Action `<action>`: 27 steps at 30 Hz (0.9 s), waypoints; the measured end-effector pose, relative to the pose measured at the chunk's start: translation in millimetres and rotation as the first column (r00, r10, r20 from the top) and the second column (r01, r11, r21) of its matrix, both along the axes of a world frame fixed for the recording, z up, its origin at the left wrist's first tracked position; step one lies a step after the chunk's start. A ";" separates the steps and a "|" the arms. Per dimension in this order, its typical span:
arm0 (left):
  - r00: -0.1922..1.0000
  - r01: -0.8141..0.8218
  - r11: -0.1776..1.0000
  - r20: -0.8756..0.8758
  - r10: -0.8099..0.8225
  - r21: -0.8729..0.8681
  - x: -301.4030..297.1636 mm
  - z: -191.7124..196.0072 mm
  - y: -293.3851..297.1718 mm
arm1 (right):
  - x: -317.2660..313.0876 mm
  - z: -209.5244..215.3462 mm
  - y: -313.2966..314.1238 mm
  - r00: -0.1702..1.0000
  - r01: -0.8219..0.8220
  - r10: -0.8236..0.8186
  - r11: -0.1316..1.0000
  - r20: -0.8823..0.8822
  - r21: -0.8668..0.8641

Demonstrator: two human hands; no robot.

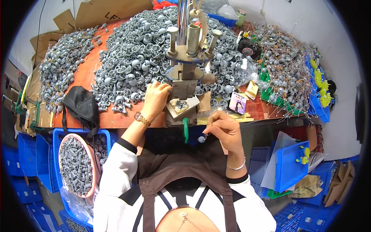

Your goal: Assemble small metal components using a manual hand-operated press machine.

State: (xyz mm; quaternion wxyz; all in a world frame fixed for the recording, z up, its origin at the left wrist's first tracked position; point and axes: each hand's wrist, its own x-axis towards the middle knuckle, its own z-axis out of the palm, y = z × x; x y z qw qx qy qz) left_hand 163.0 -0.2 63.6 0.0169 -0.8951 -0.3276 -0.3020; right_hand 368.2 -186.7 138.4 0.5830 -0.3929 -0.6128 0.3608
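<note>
A bench press with a metal column (pixel 188 71) stands at the middle of the table edge. On its base sits a light metal block (pixel 182 106) with a small grey part in its recess, and a green loop handle (pixel 186 131) hangs in front. My left hand (pixel 155 99) is beside the press's left side, fingertips drawn together by the pile; what they hold, if anything, I cannot make out. To the right of the block, my right hand (pixel 225 130) pinches something, and a small round grey plastic part (pixel 201 139) hangs just below its fingertips.
Grey half-shell parts (pixel 133 58) heap behind the press. Wired grey parts (pixel 284 65) fill a green tray at right; more (pixel 63 65) lie at far left. A black cap (pixel 82 106), a small purple card box (pixel 237 103) and a pink basin (pixel 77 164) of grey parts are nearby.
</note>
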 end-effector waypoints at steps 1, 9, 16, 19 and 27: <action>0.995 -0.015 1.000 -0.093 0.017 0.021 1.2 0.5 1.5 | -2.5 -0.8 -2.0 1.000 -0.010 0.009 0.998 -0.013 -0.063; 0.984 -0.022 1.000 0.177 0.023 -0.004 10.3 -3.5 3.7 | -30.5 -20.1 2.2 0.996 0.070 -0.084 0.936 -0.027 -0.345; 0.265 0.843 0.182 0.685 0.679 -0.506 -23.8 -11.9 -61.2 | -55.3 -44.2 24.5 0.910 0.291 -0.262 0.956 0.320 -0.043; 0.293 0.900 -0.002 0.600 0.745 -0.436 -29.5 3.4 -76.1 | -59.6 -50.4 33.8 0.899 0.265 -0.220 0.962 0.380 -0.071; 0.436 0.851 0.015 0.723 0.536 -0.524 -33.9 25.9 -93.1 | -56.0 -45.9 37.2 0.982 0.094 -0.030 0.934 0.188 -0.343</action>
